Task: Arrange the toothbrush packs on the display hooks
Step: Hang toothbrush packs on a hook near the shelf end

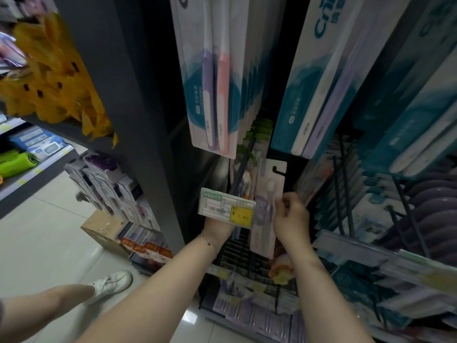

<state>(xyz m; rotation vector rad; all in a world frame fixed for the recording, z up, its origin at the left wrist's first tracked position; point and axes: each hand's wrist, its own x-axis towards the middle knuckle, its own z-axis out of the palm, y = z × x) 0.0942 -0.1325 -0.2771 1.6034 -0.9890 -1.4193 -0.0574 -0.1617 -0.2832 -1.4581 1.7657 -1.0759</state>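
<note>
A pale purple toothbrush pack (268,194) hangs upright with its top slot at the tip of a black display hook (278,172). My right hand (291,219) pinches the pack's right edge at mid-height. My left hand (218,227) reaches in behind a white and yellow price tag (226,211); its fingers are hidden, so I cannot tell what they hold. More packs with green tops (257,134) hang on the hook just behind and to the left.
Large teal and white toothbrush packs (217,78) hang above, and more (329,78) to the right. Bare black hooks (342,194) jut out at right. Purple packs (247,308) fill the low rows. A cardboard box (103,231) and my white shoe (112,284) are on the tiled floor.
</note>
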